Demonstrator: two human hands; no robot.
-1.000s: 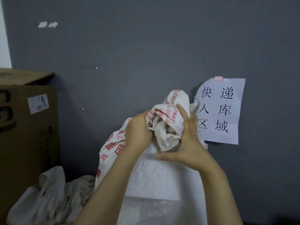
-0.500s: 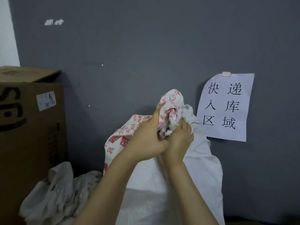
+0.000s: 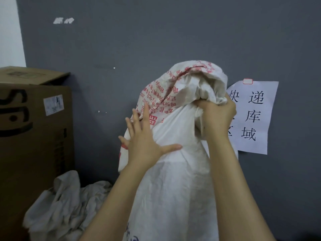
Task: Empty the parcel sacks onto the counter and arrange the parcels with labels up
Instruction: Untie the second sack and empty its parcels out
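Left fingers [image 3: 146, 115]: they are lying straight and spread wide apart, pressing flat against the upper left flank of the parcel sack [image 3: 173, 188]. The thumb is stretching out sideways across the white weave. The left hand [image 3: 145, 141] is holding nothing; it is only bearing against the cloth.

Right fingers [image 3: 206, 106]: they are curling tight round the bunched neck of the sack, with folds of cloth bulging out above the fist. The right hand [image 3: 217, 117] is gripping high on the sack's right side, back of the hand facing the camera.

Both forearms are reaching up from the bottom edge of the view, one on each side of the sack.

The sack is standing upright in front of the grey wall [image 3: 156, 40], its white body filling the lower centre. Its top, printed in red characters, is folding over above the right hand. What is inside is not showing.

A paper sign [image 3: 255, 119] with black characters is hanging on the wall just behind the right hand, its left edge partly covered. A crumpled pale sack [image 3: 66, 206] is lying low at the left. Beside it a large cardboard box [image 3: 34, 136] is standing, carrying a small white label [image 3: 53, 104].
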